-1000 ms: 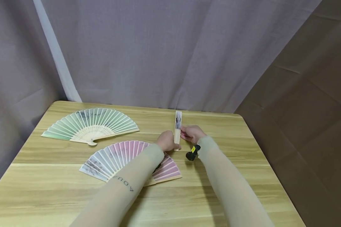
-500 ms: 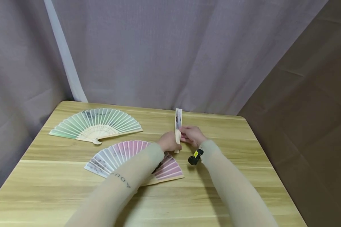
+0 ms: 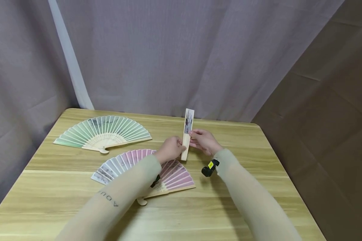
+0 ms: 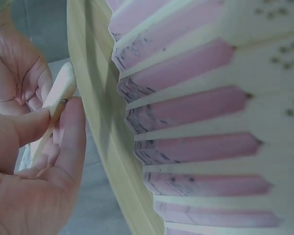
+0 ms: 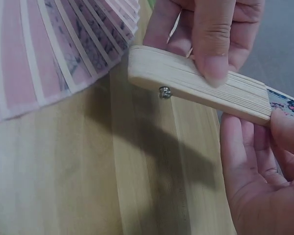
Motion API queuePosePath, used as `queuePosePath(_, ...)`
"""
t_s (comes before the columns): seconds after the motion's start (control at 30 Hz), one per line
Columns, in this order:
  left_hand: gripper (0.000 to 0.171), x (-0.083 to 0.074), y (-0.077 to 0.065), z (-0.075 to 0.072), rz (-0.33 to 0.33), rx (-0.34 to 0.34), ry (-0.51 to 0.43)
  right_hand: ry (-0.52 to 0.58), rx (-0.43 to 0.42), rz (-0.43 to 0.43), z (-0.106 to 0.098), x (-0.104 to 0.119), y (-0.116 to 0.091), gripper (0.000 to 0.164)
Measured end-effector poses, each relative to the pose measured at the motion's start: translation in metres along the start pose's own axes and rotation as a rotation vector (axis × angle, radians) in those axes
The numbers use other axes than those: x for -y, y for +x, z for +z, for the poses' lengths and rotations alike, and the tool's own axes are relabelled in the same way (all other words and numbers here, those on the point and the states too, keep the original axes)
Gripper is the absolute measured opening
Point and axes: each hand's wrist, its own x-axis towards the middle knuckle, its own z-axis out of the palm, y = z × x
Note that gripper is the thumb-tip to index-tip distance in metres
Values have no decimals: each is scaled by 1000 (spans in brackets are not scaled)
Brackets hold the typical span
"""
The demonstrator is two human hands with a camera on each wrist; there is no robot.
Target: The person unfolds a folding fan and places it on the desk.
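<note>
Both hands hold a folded hand fan (image 3: 187, 125) above the far middle of the table, tilted slightly right at its top. My left hand (image 3: 170, 149) pinches the bare wooden ribs near the pivot end, thumb on top. Higher up, my right hand (image 3: 205, 142) grips the fan where the printed part begins, thumb in front. In the right wrist view, the fan's wooden ribs (image 5: 196, 88) lie stacked together, with a metal pivot pin (image 5: 164, 92) near the rounded end. The left wrist view shows the pivot end (image 4: 63, 83) between left thumb and fingers.
A spread pink-and-grey fan (image 3: 179, 177) lies below my left forearm, which covers part of it. Behind it to the left lies a spread green fan (image 3: 102, 134). The wooden table (image 3: 244, 167) ends at a grey curtain (image 3: 157, 67); brown cloth (image 3: 319, 134) hangs right.
The folded fan has been lifted a little and tilted. My left hand has shifted left and up, turning its thumb onto the ribs. The pink fan's handle end has come into view.
</note>
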Motion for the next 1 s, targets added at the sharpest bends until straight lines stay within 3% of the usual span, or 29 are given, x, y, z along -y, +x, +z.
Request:
queuePosePath(0.17,14,1,-5,-7,-21,-41,-73,1,22,-24,5,3,-2,36)
queuePosePath(0.43,14,1,-12,-12,-66,-28,-236,-20,52,-44,10,5,-7,30)
queuePosePath(0.73,12,6,-15,-10,-106,-65,-314,-14,-8,-49,15,0,-6,29)
queuePosePath(1.0,13,6,-17,-12,-99,-92,-304,-3,-27,-64,20,1,-7,30)
